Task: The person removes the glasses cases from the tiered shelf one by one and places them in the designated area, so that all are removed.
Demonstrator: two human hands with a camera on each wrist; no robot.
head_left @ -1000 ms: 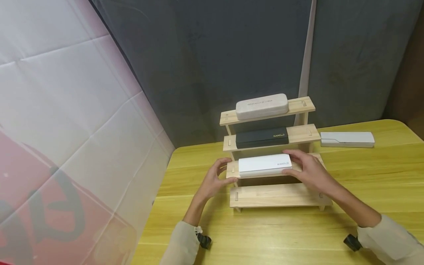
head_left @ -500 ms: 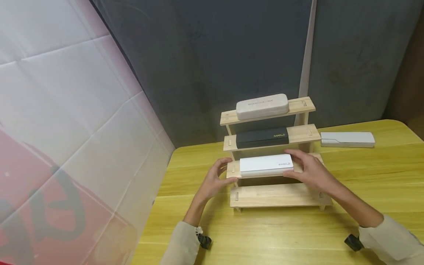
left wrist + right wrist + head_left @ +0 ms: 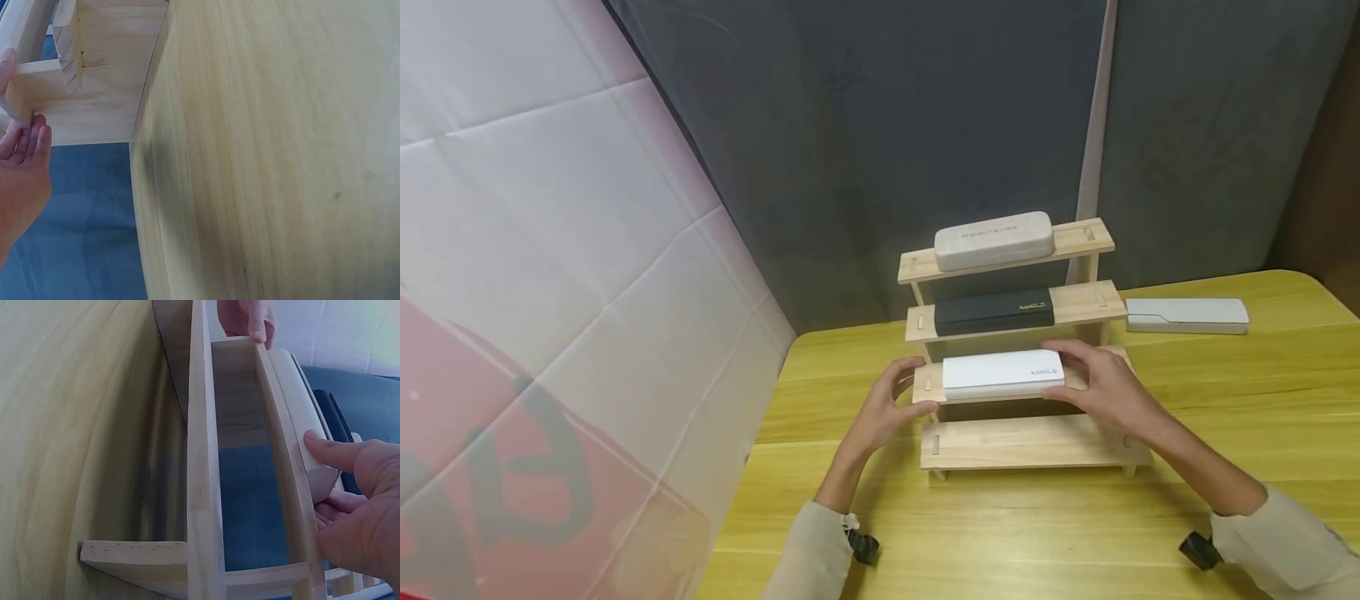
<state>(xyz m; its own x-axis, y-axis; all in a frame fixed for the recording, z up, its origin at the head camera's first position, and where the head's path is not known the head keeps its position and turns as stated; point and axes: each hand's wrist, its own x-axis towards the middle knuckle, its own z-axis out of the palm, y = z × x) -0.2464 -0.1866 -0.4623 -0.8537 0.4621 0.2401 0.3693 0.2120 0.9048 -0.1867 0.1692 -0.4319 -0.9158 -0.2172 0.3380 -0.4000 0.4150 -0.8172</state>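
Observation:
A white glasses case [image 3: 1000,372] with small lettering lies on the second tier from the bottom of a wooden display stand [image 3: 1022,443]. My right hand [image 3: 1105,382] pinches this case by its right end, the thumb on the front side in the right wrist view and the fingers behind. At the tier's left end, my left hand [image 3: 883,408] grips the shelf board between thumb and fingers. The left wrist view shows that hand [image 3: 22,187] at the board's end, fingertips against the wood. A black glasses case [image 3: 996,312] sits one tier higher, and a pale marbled glasses case [image 3: 994,242] on top.
Right of the stand, another white glasses case [image 3: 1186,317] lies on the yellow wood-grain table [image 3: 985,537]. A dark grey partition [image 3: 865,150] rises behind the table, and a white printed fabric wall [image 3: 587,250] borders its left side.
My right hand has slid the white case slightly to the right along its tier, then both stay put over the last half second. My left hand keeps its place on the stand.

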